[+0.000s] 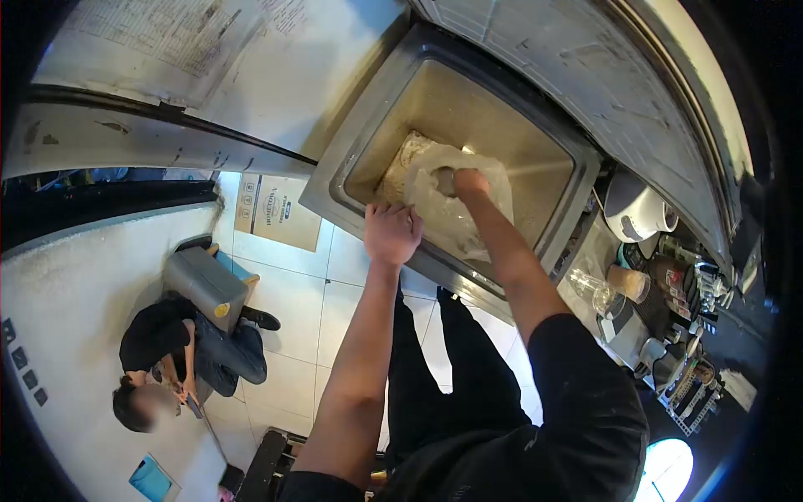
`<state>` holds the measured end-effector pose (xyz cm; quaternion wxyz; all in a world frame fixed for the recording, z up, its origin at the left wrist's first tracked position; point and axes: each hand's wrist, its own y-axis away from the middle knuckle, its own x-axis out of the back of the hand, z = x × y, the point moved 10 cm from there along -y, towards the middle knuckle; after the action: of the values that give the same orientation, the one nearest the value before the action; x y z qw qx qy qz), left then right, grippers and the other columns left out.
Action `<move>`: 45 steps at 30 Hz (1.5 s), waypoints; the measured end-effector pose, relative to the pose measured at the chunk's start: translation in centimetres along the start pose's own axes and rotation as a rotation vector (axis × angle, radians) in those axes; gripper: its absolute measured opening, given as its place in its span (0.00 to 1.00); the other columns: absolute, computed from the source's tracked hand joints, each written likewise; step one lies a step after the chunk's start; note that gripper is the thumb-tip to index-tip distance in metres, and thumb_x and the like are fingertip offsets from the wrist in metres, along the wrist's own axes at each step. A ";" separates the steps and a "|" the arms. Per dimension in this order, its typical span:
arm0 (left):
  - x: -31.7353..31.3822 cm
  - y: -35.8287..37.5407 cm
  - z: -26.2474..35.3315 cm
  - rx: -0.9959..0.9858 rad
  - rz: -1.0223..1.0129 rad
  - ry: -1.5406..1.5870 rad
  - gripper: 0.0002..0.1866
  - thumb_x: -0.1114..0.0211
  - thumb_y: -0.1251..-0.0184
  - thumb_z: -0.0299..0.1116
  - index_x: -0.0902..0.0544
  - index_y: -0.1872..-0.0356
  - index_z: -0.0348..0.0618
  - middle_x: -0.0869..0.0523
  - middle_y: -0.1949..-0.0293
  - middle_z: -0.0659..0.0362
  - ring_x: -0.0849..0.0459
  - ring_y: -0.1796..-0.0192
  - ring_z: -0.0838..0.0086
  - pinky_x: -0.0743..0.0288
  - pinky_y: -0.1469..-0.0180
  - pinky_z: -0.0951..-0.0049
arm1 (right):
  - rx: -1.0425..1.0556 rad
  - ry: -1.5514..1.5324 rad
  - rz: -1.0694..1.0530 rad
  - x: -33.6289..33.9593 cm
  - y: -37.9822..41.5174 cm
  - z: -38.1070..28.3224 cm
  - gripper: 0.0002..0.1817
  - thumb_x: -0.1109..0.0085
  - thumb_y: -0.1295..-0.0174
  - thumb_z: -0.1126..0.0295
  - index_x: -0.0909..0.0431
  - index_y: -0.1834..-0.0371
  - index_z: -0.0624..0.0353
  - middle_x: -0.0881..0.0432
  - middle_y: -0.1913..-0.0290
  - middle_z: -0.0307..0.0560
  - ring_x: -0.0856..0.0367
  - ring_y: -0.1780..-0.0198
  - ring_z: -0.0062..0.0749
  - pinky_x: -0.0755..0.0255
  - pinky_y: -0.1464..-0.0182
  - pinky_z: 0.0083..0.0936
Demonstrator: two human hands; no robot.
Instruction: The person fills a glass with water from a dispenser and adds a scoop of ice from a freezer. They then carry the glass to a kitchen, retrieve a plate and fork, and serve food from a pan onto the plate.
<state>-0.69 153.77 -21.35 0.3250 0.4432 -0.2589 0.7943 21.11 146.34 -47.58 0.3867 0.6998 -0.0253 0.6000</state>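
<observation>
1. Inside the far grey bin (pixel 502 117), I see the plastic bag (pixel 450 216).
2. Within it, my right hand (pixel 472 182) grips a grey cup-like object (pixel 444 181).
3. My left hand (pixel 393 233) curls over the near rim (pixel 347 215).

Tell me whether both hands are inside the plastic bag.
No, only the right hand is at the opening of the bag, while the left hand rests on the bin's rim.

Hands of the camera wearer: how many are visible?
2: the left hand on the near edge of the open bin, the right hand at the plastic bag inside. The right is partly hidden.
</observation>
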 end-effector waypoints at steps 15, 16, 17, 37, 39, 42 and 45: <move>-0.4 0.0 0.2 -0.022 -0.044 -0.010 0.15 0.40 0.33 0.39 0.09 0.72 0.45 0.09 0.68 0.59 0.14 0.58 0.63 0.30 0.48 0.62 | -0.051 -0.531 -0.099 -2.5 5.5 0.0 0.20 0.48 0.33 0.54 0.14 0.45 0.49 0.13 0.47 0.55 0.15 0.46 0.54 0.23 0.41 0.45; -0.1 -0.1 0.2 -0.033 -0.010 -0.003 0.15 0.39 0.35 0.39 0.11 0.77 0.45 0.11 0.72 0.58 0.15 0.61 0.63 0.30 0.49 0.63 | -0.047 -0.562 -0.076 -2.2 5.6 0.1 0.20 0.47 0.34 0.55 0.14 0.45 0.50 0.13 0.47 0.55 0.15 0.46 0.55 0.23 0.41 0.46; 0.1 0.0 0.4 -0.041 0.021 0.007 0.16 0.39 0.37 0.39 0.14 0.82 0.44 0.13 0.76 0.58 0.17 0.64 0.64 0.30 0.50 0.63 | -0.045 -0.590 -0.057 -2.0 5.9 0.5 0.20 0.46 0.34 0.56 0.15 0.45 0.51 0.13 0.46 0.55 0.16 0.46 0.56 0.24 0.41 0.46; 0.1 0.2 0.6 -0.068 0.035 0.013 0.15 0.37 0.39 0.37 0.15 0.83 0.43 0.13 0.76 0.58 0.18 0.64 0.65 0.29 0.53 0.63 | -0.194 -0.963 0.131 -3.5 12.7 6.1 0.19 0.49 0.30 0.60 0.17 0.52 0.65 0.14 0.60 0.63 0.15 0.56 0.55 0.25 0.51 0.43; 0.0 0.2 0.7 -0.069 0.021 -0.002 0.14 0.36 0.39 0.36 0.15 0.83 0.44 0.13 0.75 0.59 0.18 0.64 0.65 0.29 0.53 0.62 | -0.176 -1.007 0.096 -0.4 14.7 5.5 0.18 0.49 0.31 0.61 0.17 0.53 0.65 0.14 0.61 0.63 0.14 0.57 0.55 0.25 0.51 0.44; -0.3 0.3 0.6 -0.084 0.013 -0.009 0.14 0.36 0.39 0.36 0.15 0.83 0.44 0.13 0.75 0.59 0.18 0.64 0.65 0.29 0.53 0.62 | -0.166 -1.021 0.091 2.4 16.2 5.2 0.17 0.50 0.31 0.61 0.18 0.55 0.65 0.14 0.63 0.62 0.14 0.59 0.53 0.25 0.53 0.43; 0.0 0.4 0.8 -0.096 0.033 0.006 0.14 0.37 0.38 0.36 0.16 0.83 0.44 0.14 0.75 0.59 0.18 0.65 0.64 0.30 0.53 0.62 | -0.173 -1.040 0.142 5.0 17.7 5.0 0.17 0.49 0.32 0.62 0.18 0.55 0.65 0.15 0.66 0.62 0.14 0.62 0.51 0.24 0.54 0.42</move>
<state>-0.52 152.97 -21.02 0.3336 0.4205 -0.3029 0.7875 17.74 133.27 -34.20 0.3379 0.8671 -0.3104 0.1941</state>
